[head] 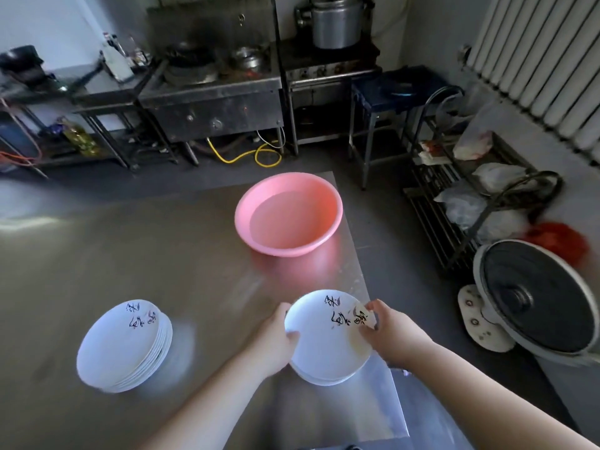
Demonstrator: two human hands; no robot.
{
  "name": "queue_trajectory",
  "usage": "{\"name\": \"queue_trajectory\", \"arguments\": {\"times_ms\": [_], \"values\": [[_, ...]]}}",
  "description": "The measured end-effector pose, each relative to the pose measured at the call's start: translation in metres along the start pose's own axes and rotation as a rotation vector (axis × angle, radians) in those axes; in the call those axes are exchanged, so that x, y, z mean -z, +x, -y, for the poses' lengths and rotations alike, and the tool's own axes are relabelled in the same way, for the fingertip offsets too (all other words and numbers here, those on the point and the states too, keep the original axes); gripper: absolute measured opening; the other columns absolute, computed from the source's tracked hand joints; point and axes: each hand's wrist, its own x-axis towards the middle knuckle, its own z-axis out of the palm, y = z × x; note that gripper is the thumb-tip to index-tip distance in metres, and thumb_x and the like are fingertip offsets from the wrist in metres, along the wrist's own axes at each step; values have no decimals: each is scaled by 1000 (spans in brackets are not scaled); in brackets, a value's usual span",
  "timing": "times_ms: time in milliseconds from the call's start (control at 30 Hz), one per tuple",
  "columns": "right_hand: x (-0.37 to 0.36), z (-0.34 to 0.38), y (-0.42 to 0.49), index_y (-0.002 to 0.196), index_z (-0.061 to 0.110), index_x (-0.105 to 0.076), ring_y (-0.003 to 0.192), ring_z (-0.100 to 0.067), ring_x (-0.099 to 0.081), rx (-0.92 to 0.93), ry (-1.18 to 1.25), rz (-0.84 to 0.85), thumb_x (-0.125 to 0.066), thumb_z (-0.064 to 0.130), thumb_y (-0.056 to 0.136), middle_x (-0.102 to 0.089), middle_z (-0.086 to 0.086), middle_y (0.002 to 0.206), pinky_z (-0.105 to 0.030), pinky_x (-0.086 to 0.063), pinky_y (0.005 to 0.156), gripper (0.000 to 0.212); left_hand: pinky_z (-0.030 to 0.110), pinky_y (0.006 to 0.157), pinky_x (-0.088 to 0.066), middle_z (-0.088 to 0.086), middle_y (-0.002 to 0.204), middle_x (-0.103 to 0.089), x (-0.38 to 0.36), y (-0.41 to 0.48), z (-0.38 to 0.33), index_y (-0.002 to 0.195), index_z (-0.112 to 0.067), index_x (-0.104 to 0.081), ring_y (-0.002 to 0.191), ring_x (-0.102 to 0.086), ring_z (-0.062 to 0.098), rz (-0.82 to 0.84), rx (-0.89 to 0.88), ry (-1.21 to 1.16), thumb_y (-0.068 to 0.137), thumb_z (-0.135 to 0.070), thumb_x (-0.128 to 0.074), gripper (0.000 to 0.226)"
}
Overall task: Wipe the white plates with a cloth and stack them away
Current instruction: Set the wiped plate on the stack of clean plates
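My left hand [276,339] was curled round the left rim of the top plate [324,336], thumb lying over the glazed face and the other fingers tucked beneath. My right hand [397,336] pinched a small, crumpled, beige cloth [368,318] between thumb and fingers and pressed it to the plate's right rim. The plate was round, shallow, smooth white ware with black brush-lettering and a small reddish mark near its far side. A faint brownish smear showed on the right side of the face.

It sat on the near stack [324,378] of like plates, close to the right edge of the bench [194,254]. Only a few rims showed below it, too few and too blurred for me to count. A second stack [123,349] stood well apart to the left, leaning a little, with the same lettering on its uppermost plate. I could make out perhaps seven or eight rims on it, not surely. That made two stacks in all.

The bench was flat brushed steel, dull grey with soft glare. Farther along it stood one pink basin [289,216], round, plastic and deep-walled.

Off the bench to my right lay one round fan [535,297] with a dark grille. Beyond the basin stood a steel stove [211,102], with one large metal pot [337,24] to its right.
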Motion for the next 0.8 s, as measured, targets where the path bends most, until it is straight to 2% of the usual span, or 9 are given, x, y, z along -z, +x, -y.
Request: {"name": "queue_trajectory", "arguments": {"times_ms": [33, 100, 200, 333, 467, 600, 667, 800], "values": [[-2, 0, 3, 128, 38, -45, 59, -16, -67, 14, -68, -26, -51, 48, 98, -69, 9, 90, -32, -55, 50, 32, 41, 76, -60, -6, 107, -62, -3, 2, 2, 124, -45, -39, 84, -66, 21, -24, -1, 41, 90, -40, -51, 36], [-6, 0, 8, 131, 41, -45, 75, -15, -67, 40, -153, -77, -49, 51, 97, -68, 12, 91, -34, -59, 64, 36, 42, 74, -60, -3, 100, -64, -7, 5, 3, 127, -39, -34, 81, -66, 25, -59, -5, 125, 92, -40, -49, 38], [-10, 3, 14, 135, 40, -43, 78, -18, -67, 54, -225, -111, -48, 51, 98, -66, 11, 91, -31, -56, 63, 39, 35, 59, -48, 1, 85, -63, -11, 7, 3, 129, -28, -31, 71, -62, 26, -95, -19, 223, 97, -37, -48, 38], [-13, 6, 19, 138, 37, -43, 80, -23, -67, 67, -377, -143, -46, 52, 98, -66, 7, 93, -30, -54, 62, 43, 34, 55, -41, 2, 80, -61, -10, 13, 4, 124, -22, -32, 70, -62, 26, -109, -36, 310, 97, -35, -48, 34], [-14, 12, 18, 126, 31, -50, 83, -27, -67, 66, -552, -148, -46, 54, 98, -63, 6, 91, -34, -59, 70, 36, 34, 53, -38, 1, 79, -59, -10, 17, 7, 120, -21, -32, 70, -61, 28, -102, -70, 344, 97, -33, -48, 30], [-9, 24, 14, 107, 26, -50, 83, -28, -67, 39, -642, -179, -46, 55, 98, -62, 5, 89, -43, -63, 73, 31, 36, 59, -46, 1, 84, -62, -9, 18, 13, 117, -21, -34, 76, -65, 30, -91, -117, 382, 98, -36, -49, 29], [-7, 35, 10, 108, 27, -50, 84, -28, -68, 43, -636, -223, -46, 58, 98, -62, 5, 89, -43, -63, 73, 32, 37, 65, -52, 2, 89, -65, -3, 17, 17, 121, -21, -37, 82, -67, 31, -90, -148, 393, 98, -40, -49, 33], [-21, 70, 1, 119, 30, -54, 86, -25, -67, 98, -591, -277, -46, 66, 96, -58, 8, 88, -38, -61, 73, 43, 39, 85, -56, 0, 113, -72, 24, 10, 33, 147, -28, -34, 103, -69, 29, -120, -182, 394, 99, -56, -47, 56]]}}
